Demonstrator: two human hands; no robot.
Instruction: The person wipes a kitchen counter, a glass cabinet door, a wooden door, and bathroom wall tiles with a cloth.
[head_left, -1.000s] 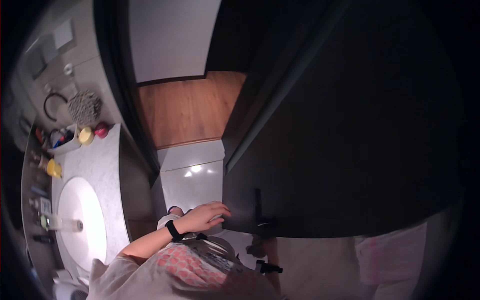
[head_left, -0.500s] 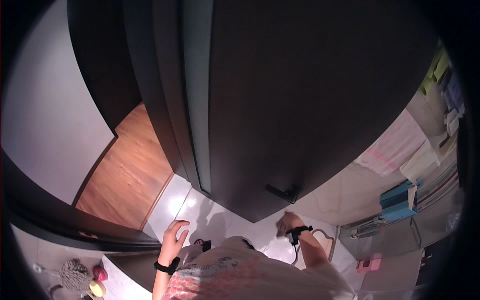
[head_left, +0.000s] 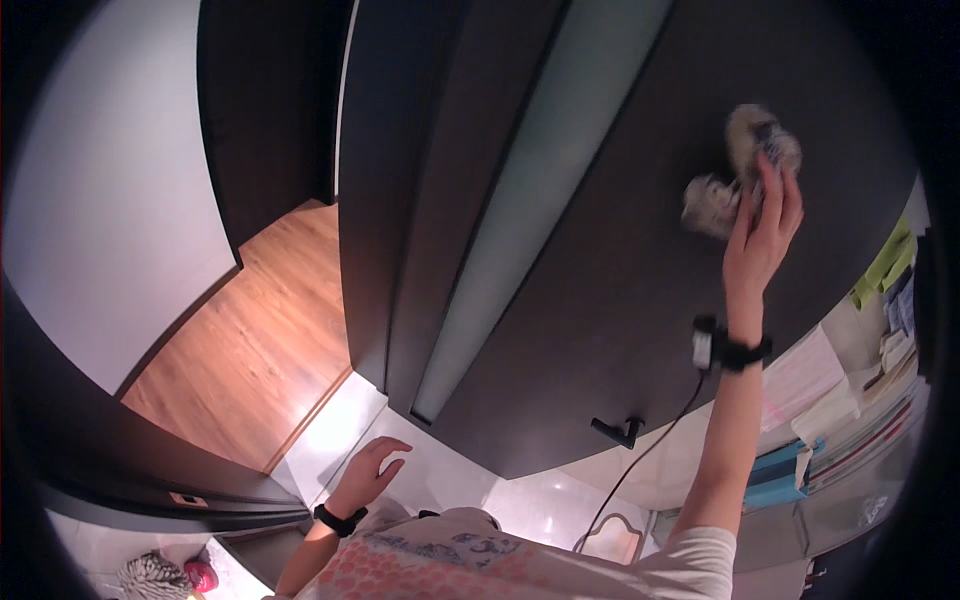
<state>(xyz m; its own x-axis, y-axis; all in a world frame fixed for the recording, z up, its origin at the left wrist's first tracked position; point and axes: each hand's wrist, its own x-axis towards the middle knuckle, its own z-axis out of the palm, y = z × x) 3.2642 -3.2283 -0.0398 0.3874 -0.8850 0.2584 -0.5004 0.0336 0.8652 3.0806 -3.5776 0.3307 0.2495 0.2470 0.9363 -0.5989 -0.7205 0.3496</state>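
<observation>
My right hand (head_left: pixel 765 225) is raised high against a dark door (head_left: pixel 590 300), its fingers spread over a crumpled grey-and-white cloth (head_left: pixel 712 205). The cloth bunches out above and to the left of the fingers and appears to lie on the door's surface. Down in front of my body, my left hand (head_left: pixel 370 475) hangs with nothing in it, fingers loosely bent and thumb apart. A black lever handle (head_left: pixel 617 431) sticks out low on the door, below my right forearm. Dark straps go round both wrists.
A narrow frosted glass strip (head_left: pixel 540 190) runs along the door. Beyond the doorway at left lies a wood floor (head_left: pixel 270 320). Towels (head_left: pixel 800 375) and a blue holder (head_left: pixel 780 475) are at right. A grey mop-like thing (head_left: pixel 152 577) is at lower left.
My right hand has risen from beside the door's lower corner to its upper part with the cloth. The door appears shifted and turned in view. My left hand stays low, similarly bent.
</observation>
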